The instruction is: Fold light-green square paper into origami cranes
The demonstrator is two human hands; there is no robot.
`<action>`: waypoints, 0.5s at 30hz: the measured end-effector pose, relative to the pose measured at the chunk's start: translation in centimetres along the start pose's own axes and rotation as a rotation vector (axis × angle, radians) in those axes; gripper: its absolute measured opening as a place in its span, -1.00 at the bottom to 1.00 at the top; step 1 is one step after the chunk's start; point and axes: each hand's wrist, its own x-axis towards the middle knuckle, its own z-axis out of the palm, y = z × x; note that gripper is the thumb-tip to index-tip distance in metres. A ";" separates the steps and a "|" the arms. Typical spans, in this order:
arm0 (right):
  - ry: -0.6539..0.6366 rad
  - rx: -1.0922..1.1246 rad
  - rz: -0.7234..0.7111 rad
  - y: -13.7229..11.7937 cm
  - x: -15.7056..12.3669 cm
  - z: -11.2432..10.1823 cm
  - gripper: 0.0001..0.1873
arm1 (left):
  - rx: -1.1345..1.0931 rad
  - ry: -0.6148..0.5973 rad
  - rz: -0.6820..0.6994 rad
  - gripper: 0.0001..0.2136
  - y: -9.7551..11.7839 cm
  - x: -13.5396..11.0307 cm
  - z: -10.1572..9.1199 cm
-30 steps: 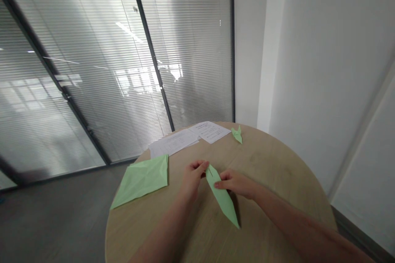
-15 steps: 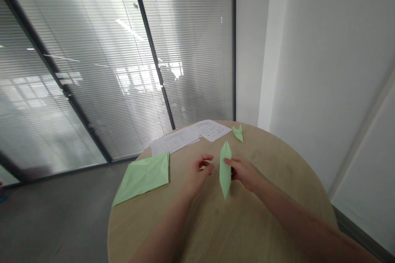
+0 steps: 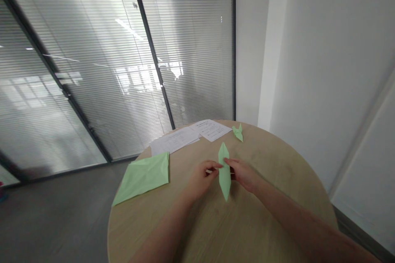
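A long strip of folded green paper (image 3: 225, 178), pointed at both ends, stands lengthwise away from me above the round table. My right hand (image 3: 242, 174) pinches its right edge, thumb on the near face and fingers behind. At the left edge, my left hand (image 3: 206, 174) has its fingertips on the paper, index finger and thumb curled toward it. The folded paper's rear face is hidden.
The round wooden table (image 3: 271, 213) carries a stack of green paper sheets (image 3: 148, 176) at the left. Printed white sheets (image 3: 211, 130) lie along the far edge. A small folded green paper figure (image 3: 238, 132) rests right of them.
My left hand has moved right and now meets the folded paper's left edge. The paper has tilted slightly, its far tip shifting left; my right hand keeps its grip.
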 end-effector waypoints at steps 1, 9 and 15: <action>0.005 -0.004 0.001 0.1 0.1 0.0 -0.69 | 0.011 0.007 0.006 -0.78 0.0 0.0 0.0; 0.006 -0.007 0.024 0.2 0.0 0.2 -0.78 | 0.075 0.010 0.067 -0.78 0.0 -0.2 0.0; -0.120 -0.010 -0.029 -0.2 -0.4 0.5 -0.79 | 0.074 0.064 0.061 -0.82 0.2 -0.1 -0.1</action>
